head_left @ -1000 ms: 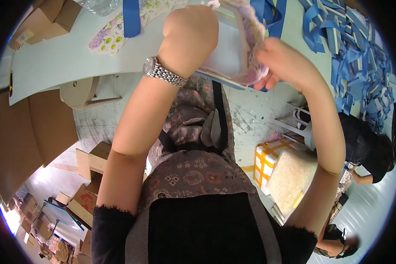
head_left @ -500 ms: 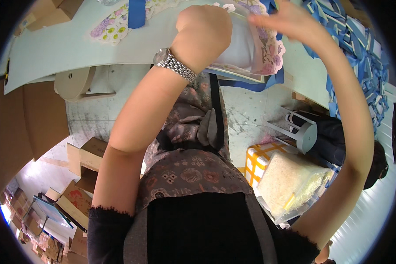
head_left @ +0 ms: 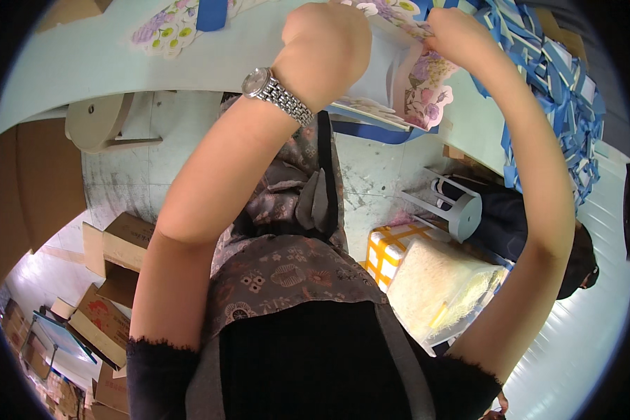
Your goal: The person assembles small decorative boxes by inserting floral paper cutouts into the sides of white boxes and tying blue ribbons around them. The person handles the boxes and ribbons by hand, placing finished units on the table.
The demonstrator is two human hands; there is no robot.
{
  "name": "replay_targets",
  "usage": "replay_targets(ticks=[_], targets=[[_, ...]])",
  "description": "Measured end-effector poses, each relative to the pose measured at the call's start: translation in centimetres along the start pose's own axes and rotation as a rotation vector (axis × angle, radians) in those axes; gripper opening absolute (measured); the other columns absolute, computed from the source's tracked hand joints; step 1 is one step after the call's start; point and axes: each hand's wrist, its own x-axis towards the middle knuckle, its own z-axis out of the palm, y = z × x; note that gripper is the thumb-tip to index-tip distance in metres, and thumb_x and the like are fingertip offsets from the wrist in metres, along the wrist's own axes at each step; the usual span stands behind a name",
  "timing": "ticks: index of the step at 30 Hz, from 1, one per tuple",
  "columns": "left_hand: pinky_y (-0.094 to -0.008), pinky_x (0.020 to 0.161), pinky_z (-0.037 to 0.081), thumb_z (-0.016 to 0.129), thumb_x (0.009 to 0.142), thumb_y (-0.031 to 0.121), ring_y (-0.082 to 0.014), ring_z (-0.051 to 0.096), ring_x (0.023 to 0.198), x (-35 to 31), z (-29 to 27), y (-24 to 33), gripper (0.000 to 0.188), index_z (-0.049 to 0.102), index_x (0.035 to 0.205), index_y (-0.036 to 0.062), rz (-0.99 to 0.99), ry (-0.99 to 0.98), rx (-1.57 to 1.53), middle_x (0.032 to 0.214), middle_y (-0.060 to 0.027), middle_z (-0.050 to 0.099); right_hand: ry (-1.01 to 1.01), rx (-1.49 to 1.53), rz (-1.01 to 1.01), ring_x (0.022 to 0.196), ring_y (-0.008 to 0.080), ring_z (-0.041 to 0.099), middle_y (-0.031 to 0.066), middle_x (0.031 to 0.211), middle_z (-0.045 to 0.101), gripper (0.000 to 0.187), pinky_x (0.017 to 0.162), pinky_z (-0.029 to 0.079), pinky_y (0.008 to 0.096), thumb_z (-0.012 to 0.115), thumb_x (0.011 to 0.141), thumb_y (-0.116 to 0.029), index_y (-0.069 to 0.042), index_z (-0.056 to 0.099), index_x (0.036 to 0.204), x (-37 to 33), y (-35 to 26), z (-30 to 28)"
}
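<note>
Hiding its own fingers, our left hand (head_left: 327,43) covers the left part of the flower-edged box (head_left: 427,101), and we cannot tell whether its grip is closed. Our right hand (head_left: 458,35) overlaps the box's floral border; its fingertips are hard to make out, leaving that grip unclear too. The box sits at the near edge of the table (head_left: 217,70), its far side cut off by our view. Leftward lies a floral cutout (head_left: 166,33); rightward, blue ribbons (head_left: 542,80) pile up. Our right forearm (head_left: 539,168) partly blocks a co-worker (head_left: 495,222).
</note>
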Motion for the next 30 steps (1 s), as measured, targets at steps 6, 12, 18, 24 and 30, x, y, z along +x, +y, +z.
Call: replay_targets(ticks=[6,12,18,24,30], targets=[[-0.0338,0.043,0.048,0.056,0.074,0.011,-0.0227,0.064,0.056,-0.1,-1.1,-0.1,0.01,0.062,0.071,0.0037,-0.04,-0.046,-0.087,0.064,-0.0139,0.063,0.076,-0.151,-0.021,0.083,0.0349,0.066,0.0176,0.086,0.067,0.024,0.068,0.054,0.0424,0.068,0.07,-0.018,-0.003,0.068,0.088,-0.4,-2.3,0.9],[-0.0351,0.047,0.05,0.055,0.074,0.01,-0.0258,0.065,0.058,0.0,-2.1,0.4,0.01,0.062,0.07,0.0044,-0.083,-0.185,-0.108,0.066,-0.0137,0.064,0.572,0.433,-0.294,0.088,0.0313,0.064,0.016,0.094,0.066,0.038,0.075,0.051,0.0414,0.063,0.075,-0.01,-0.009,0.061,0.113,0.0,-3.9,-1.8],[-0.0306,0.047,0.049,0.056,0.075,0.011,-0.0217,0.064,0.056,-0.1,-2.9,1.1,0.009,0.06,0.068,0.0074,-0.102,-0.217,-0.084,0.062,-0.0096,0.062,0.356,0.226,-0.272,0.076,0.0367,0.065,0.0188,0.076,0.065,0.014,0.066,0.053,0.0442,0.057,0.073,0.0,-0.002,0.064,0.085,-0.3,-5.0,-2.5],[-0.0294,0.048,0.05,0.059,0.072,0.006,-0.0211,0.064,0.056,0.1,-4.0,1.6,0.003,0.06,0.07,0.007,-0.069,-0.33,-0.072,0.062,-0.009,0.063,0.268,0.162,-0.204,0.075,0.0355,0.065,0.02,0.074,0.064,0.009,0.063,0.054,0.0427,0.059,0.069,0.0,0.001,0.064,0.076,-1.1,-5.4,-4.4],[-0.0272,0.049,0.05,0.059,0.073,0.005,-0.0198,0.065,0.056,0.3,-4.1,1.9,0.003,0.06,0.07,0.0067,-0.058,-0.377,-0.049,0.063,-0.0083,0.064,0.218,0.133,-0.201,0.077,0.0339,0.066,0.0178,0.076,0.065,0.008,0.064,0.054,0.0419,0.059,0.069,0.0,0.0,0.065,0.074,-1.1,-5.6,-5.2]])
